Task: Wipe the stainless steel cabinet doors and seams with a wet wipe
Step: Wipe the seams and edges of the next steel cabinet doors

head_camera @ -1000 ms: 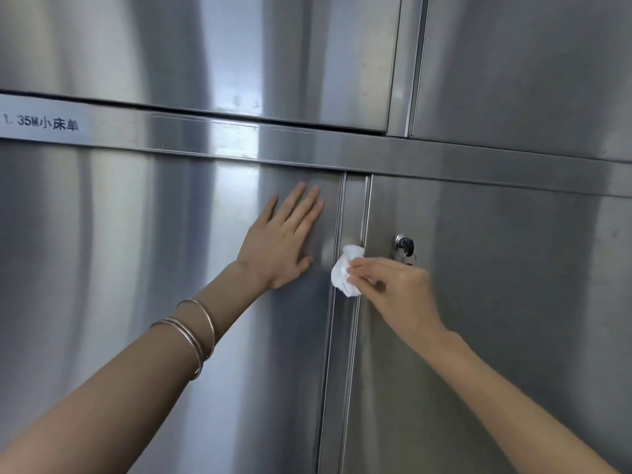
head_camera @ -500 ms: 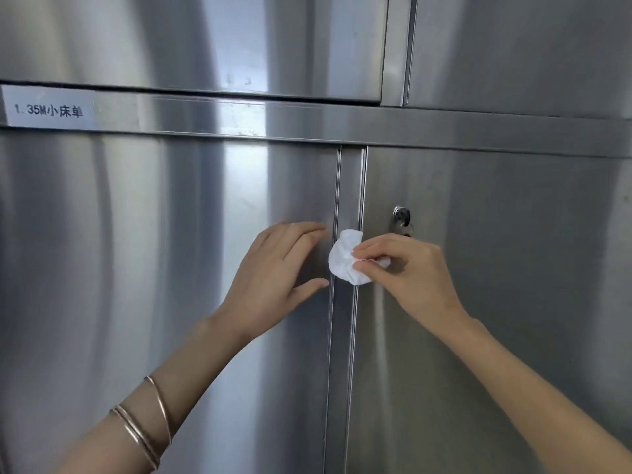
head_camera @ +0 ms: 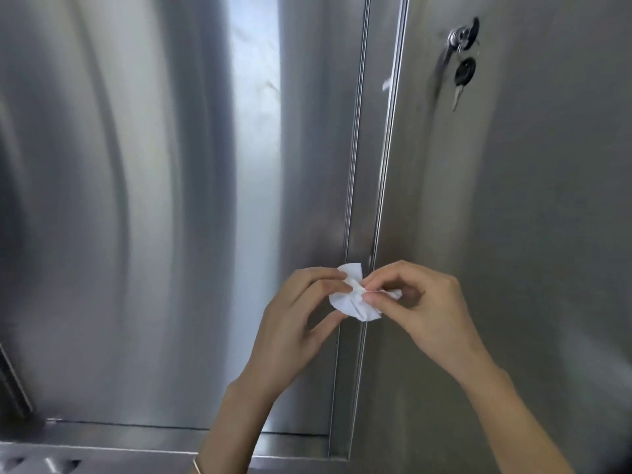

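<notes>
Doors: steel, rigid, slick; vertical seam btwn them.
Left hand: pinching the wipe's left edge.
Right hand: pinching its right.
Wet wipe: bunched, in front of seam (contact unclear); soft, light, limp — grip by edges.

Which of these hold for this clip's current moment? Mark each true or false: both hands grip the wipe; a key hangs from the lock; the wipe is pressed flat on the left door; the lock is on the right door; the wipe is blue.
1. Both the left hand and the right hand pinch the crumpled white wet wipe. True.
2. A black-headed key hangs below the round metal lock. True.
3. The wipe is pressed flat on the left door. False: it is bunched between the fingers, in front of the vertical seam strip.
4. The lock sits on the right stainless steel door. True.
5. The wipe is blue. False: white.
</notes>
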Available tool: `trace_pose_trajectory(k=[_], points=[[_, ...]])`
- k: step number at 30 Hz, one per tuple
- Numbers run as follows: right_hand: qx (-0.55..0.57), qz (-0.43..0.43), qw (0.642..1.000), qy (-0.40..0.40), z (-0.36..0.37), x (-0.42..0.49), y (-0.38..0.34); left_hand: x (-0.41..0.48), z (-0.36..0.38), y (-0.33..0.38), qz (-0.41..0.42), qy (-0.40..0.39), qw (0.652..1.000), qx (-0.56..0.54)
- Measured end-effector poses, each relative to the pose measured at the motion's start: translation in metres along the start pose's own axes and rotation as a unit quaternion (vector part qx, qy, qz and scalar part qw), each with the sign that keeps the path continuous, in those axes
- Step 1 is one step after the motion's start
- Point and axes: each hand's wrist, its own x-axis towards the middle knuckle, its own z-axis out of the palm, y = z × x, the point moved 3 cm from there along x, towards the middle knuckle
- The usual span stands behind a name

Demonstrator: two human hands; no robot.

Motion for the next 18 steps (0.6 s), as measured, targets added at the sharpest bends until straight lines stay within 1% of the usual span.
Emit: trace_pose_trajectory(k=[3, 6, 8, 10, 11, 13, 15, 16, 18], points=[[0.059, 0.022, 0.998, -0.003, 0.011, -0.016, 0.002, -0.013, -0.006, 0.009, -0.015, 0.016, 0.998, -0.050], [0.061, 0.011, 0.998, 0.025, 0.016, -0.023, -0.006, -0.014, -0.016, 0.018, -0.050, 0.019, 0.991, -0.122], [0.057, -0.005, 0.997, 0.043, 0.018, -0.026, -0.013, -0.012, -0.021, 0.021, -0.106, 0.030, 0.981, -0.160], [0.045, -0.046, 0.995, 0.074, 0.014, -0.030, -0.022, -0.012, -0.023, 0.021, -0.195, 0.053, 0.959, -0.198], [0.004, -0.091, 0.991, 0.094, 0.011, -0.032, -0.027, -0.013, -0.022, 0.020, -0.246, 0.069, 0.942, -0.218], [-0.117, -0.201, 0.967, 0.108, 0.007, -0.037, -0.037, -0.015, -0.020, 0.019, -0.341, 0.093, 0.894, -0.276], [-0.193, -0.277, 0.939, 0.065, 0.011, -0.040, -0.041, -0.016, -0.018, 0.019, -0.403, 0.099, 0.835, -0.361], [-0.220, -0.296, 0.929, 0.035, 0.014, -0.040, -0.042, -0.016, -0.018, 0.020, -0.420, 0.096, 0.806, -0.405], [-0.260, -0.302, 0.917, -0.014, 0.018, -0.038, -0.042, -0.015, -0.020, 0.022, -0.441, 0.081, 0.768, -0.457]])
